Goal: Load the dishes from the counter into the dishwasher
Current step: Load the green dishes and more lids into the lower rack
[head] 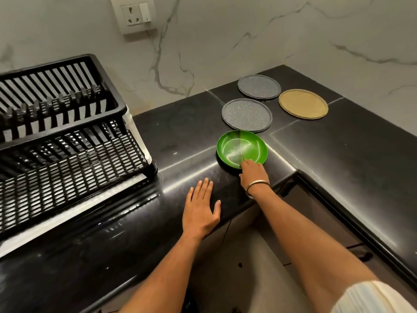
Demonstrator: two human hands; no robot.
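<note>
A green divided plate (239, 148) lies on the black counter (185, 136) near its inner corner. My right hand (253, 173) grips the plate's near rim, fingers over the edge. My left hand (200, 208) rests flat and open on the counter's front edge, left of the plate. Behind the green plate lie two grey speckled plates (247, 115) (259, 86) and a tan plate (303, 103), all flat on the counter. A black two-tier dish rack (67, 123) stands on the left, with nothing in it.
A marble-patterned wall with a socket and switch (135, 15) rises behind the counter. The counter turns a corner and runs along the right side. Below its edge are cabinet fronts (316, 213) and a pale floor.
</note>
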